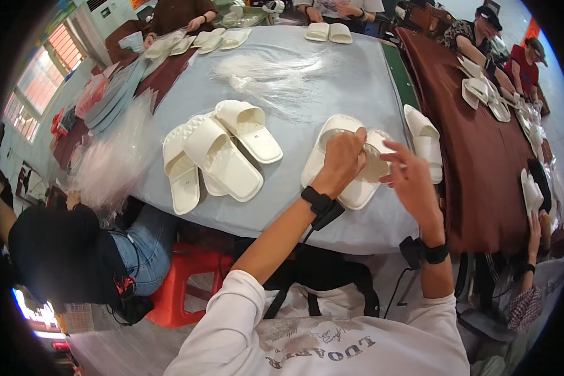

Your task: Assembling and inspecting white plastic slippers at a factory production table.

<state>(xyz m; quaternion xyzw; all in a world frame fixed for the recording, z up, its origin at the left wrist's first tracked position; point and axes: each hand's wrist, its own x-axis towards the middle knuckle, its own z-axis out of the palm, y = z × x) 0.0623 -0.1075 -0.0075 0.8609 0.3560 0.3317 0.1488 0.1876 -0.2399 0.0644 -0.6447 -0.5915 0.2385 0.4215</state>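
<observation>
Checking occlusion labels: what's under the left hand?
The left hand rests closed on a pair of white slippers lying on the grey table cover. Its fist hides the slipper straps beneath it. The right hand hovers open beside, covering the right slipper's edge.

Arrangement of slippers and hands on the work table.
The table [332, 81] fills the centre of the frame. At centre right, the left hand [343, 156] rests on a pair of slippers [348, 166]; the right hand [410, 178] hovers just right of it. Further right, two more slippers [425, 141] lie at the table's edge. Left of centre lies a heap of slippers [216, 153]. Behind these, in the upper centre, lies a bundle of plastic bags [276, 72], and another pair [329, 31] sits at the far edge. A stool [182, 282] stands below the table, lower left.
</observation>
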